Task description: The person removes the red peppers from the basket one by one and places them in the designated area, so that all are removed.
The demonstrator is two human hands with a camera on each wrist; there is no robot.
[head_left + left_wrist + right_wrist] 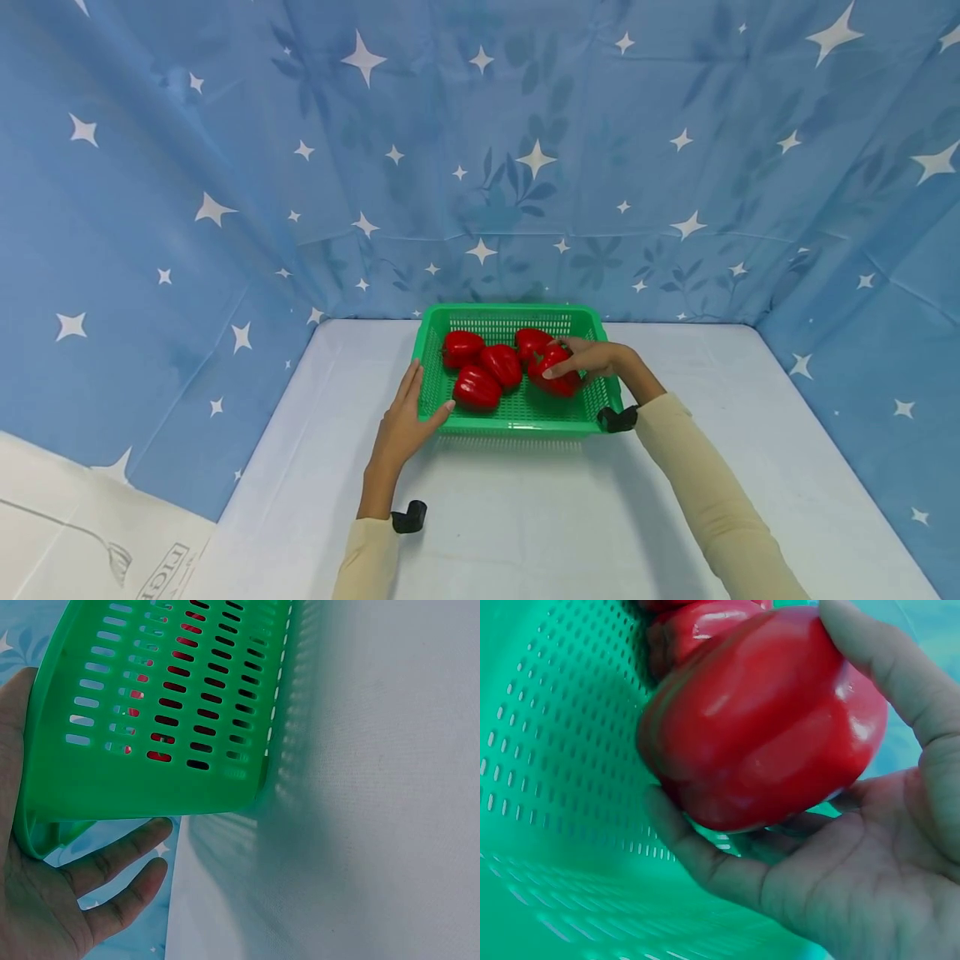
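Head view: the right hand (597, 358) curls round a glossy red bell pepper (558, 385) at three o'clock inside the green perforated plastic basket (517, 427) on the white bench (525, 517); the left hand (405, 423), fingers extended, rests against its eight o'clock side. Likely light, firm and slippery, the pepper best suits a grip round its broad middle.

This looks like a screened-off booth, though whether in a home, a lab or a studio cannot be told. Blue fabric (420, 108) with white stars and leaf sprigs hangs behind the far edge of a white counter (510, 517) and along both sides; beyond its near-left corner, a pale surface (52, 475) bears a lamp drawing (117, 560) and partly visible lettering (163, 573).
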